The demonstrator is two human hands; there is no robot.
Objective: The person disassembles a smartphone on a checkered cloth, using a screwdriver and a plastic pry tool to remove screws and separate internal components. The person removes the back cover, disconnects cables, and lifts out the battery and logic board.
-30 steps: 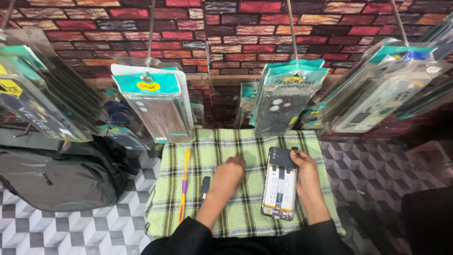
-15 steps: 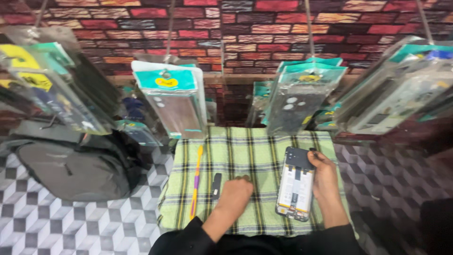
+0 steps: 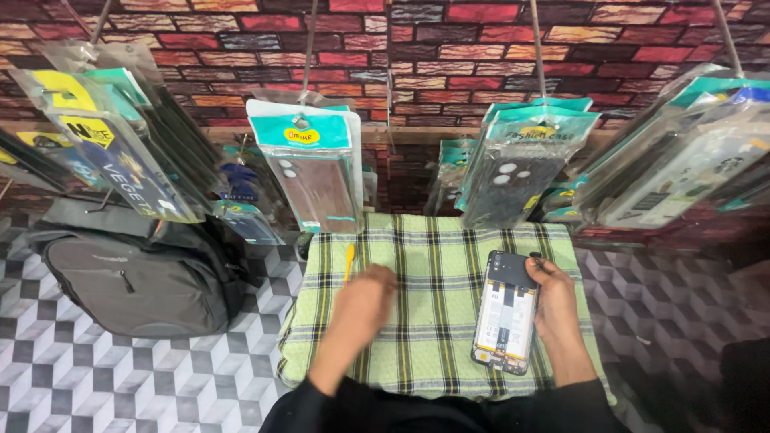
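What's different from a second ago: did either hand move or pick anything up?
The left hand has slid left across the checked cloth and now covers the small dark tool that lay beside the yellow pry stick; whether it grips it cannot be told. The right hand still holds the opened phone at the cloth's right side.
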